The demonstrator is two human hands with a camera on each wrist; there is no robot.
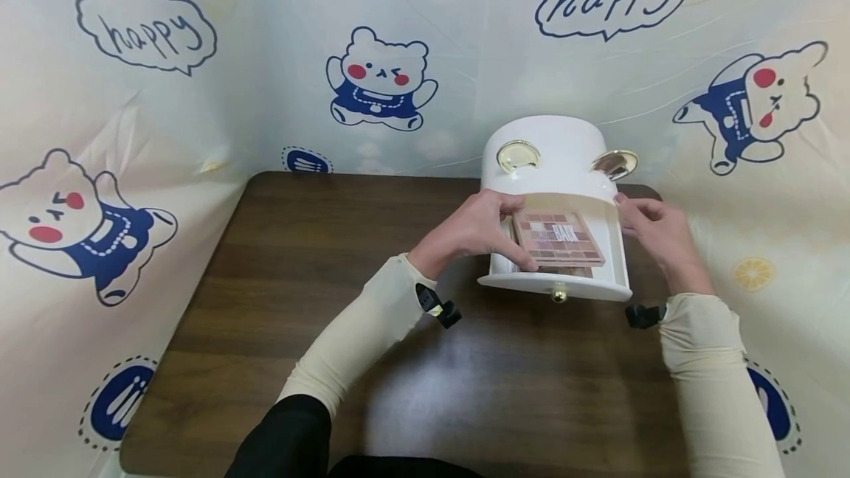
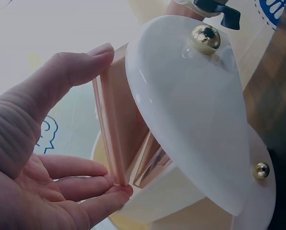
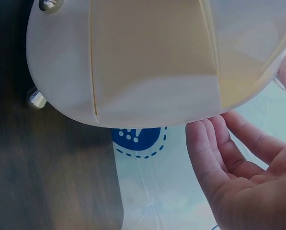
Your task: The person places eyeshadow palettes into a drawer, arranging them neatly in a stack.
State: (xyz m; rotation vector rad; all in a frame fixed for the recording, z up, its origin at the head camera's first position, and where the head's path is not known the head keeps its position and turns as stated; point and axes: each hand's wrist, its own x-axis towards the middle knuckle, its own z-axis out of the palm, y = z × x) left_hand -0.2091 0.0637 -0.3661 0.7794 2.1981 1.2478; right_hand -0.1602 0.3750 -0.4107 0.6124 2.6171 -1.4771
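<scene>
My left hand (image 1: 473, 231) pinches an eyeshadow palette (image 1: 559, 242) by its edges, thumb on one side and fingers on the other. The palette lies slanted in the pulled-out drawer of a white storage box (image 1: 558, 168). Under it in the left wrist view a second flat case (image 2: 151, 165) shows in part. The drawer front (image 2: 186, 105) is white and rounded, with a gold ball knob (image 2: 205, 39). My right hand (image 1: 667, 242) rests its fingertips against the box's right side; in the right wrist view its fingers (image 3: 198, 143) are extended along the wall.
Two gold-rimmed ear-like discs stick out of the box top, the left disc (image 1: 518, 156) and the right disc (image 1: 614, 164). The box stands near the back right of a dark wooden table (image 1: 319, 242). A printed cloth (image 1: 265, 57) with cartoon bears hangs behind.
</scene>
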